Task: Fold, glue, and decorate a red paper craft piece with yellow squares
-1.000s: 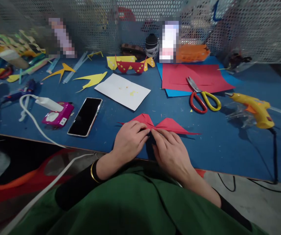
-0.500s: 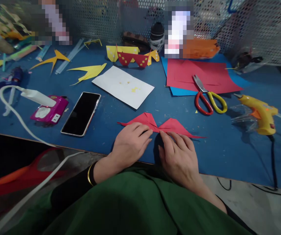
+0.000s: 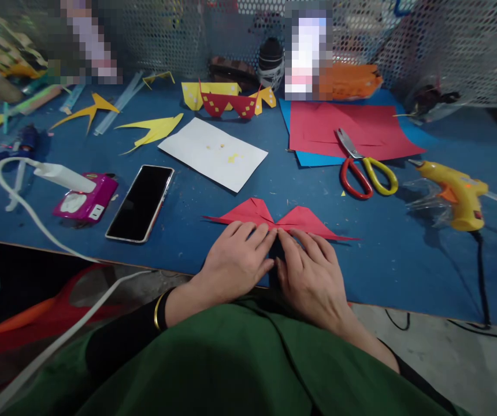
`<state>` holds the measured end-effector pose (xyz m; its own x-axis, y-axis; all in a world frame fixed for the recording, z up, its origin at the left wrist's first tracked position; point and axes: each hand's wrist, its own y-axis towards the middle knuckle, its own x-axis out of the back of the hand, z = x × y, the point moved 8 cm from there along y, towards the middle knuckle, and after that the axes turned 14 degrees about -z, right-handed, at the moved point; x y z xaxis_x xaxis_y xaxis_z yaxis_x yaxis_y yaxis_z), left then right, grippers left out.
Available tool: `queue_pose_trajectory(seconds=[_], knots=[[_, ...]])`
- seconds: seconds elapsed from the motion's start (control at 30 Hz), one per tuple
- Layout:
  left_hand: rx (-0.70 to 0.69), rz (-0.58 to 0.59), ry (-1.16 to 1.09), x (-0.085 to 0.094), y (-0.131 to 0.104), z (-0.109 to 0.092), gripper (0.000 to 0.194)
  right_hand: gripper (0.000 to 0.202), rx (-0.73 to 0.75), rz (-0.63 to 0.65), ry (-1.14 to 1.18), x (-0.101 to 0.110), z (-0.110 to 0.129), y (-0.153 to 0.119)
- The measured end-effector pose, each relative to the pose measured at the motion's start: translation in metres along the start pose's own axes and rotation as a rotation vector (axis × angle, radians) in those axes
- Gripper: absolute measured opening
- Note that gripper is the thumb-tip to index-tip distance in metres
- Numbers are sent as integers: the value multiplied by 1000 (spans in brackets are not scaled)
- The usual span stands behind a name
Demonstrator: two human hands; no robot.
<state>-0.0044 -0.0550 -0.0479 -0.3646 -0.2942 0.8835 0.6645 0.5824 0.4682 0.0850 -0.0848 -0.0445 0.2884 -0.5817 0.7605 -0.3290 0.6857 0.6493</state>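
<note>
A red folded paper cutout (image 3: pixel 303 221) with two peaks and long pointed ends lies on the blue table in front of me. My left hand (image 3: pixel 237 257) rests palm down at its near edge, left of the middle, fingers extended over the paper. On the other side of the middle, my right hand (image 3: pixel 311 271) lies the same way, with its fingertips on the near edge. The fingertips of both hands come close together at the notch between the peaks. Neither hand is wrapped round the paper, and the thumbs stay low, near the table edge.
Scissors (image 3: pixel 356 167) lie partly on red sheets (image 3: pixel 387 127). A yellow glue gun (image 3: pixel 459 190) stands at right. A phone (image 3: pixel 140 202), a pink power socket (image 3: pixel 88 199) and a white card (image 3: pixel 214 153) lie left. Paper masks (image 3: pixel 231 104) stand behind.
My left hand has shifted slightly right along the paper's near edge, its fingers closer to the right hand's. The whole view has moved a little; the paper stays in place.
</note>
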Motion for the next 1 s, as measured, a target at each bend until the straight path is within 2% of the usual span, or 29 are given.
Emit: queue_pose_trajectory(seconds=[0.27, 0.47, 0.6, 0.7, 0.8, 1.0], knots=[[-4, -1, 34, 0, 0, -1, 47, 36, 11, 13, -79, 6, -7, -3], [-9, -40, 45, 3, 2, -2, 46, 37, -48, 41, -230, 18, -29, -16], [-9, -55, 49, 3, 1, -1, 46, 37, -138, 63, -326, 28, -53, -29], [-7, -42, 45, 3, 0, -1, 46, 39, -190, 79, -336, 33, -61, -34], [-8, -31, 48, 2, 0, -1, 47, 43, -193, 12, -274, 34, -52, -28], [18, 0, 25, 1, -1, -1, 51, 42, -8, 30, 48, 3, -8, -9]])
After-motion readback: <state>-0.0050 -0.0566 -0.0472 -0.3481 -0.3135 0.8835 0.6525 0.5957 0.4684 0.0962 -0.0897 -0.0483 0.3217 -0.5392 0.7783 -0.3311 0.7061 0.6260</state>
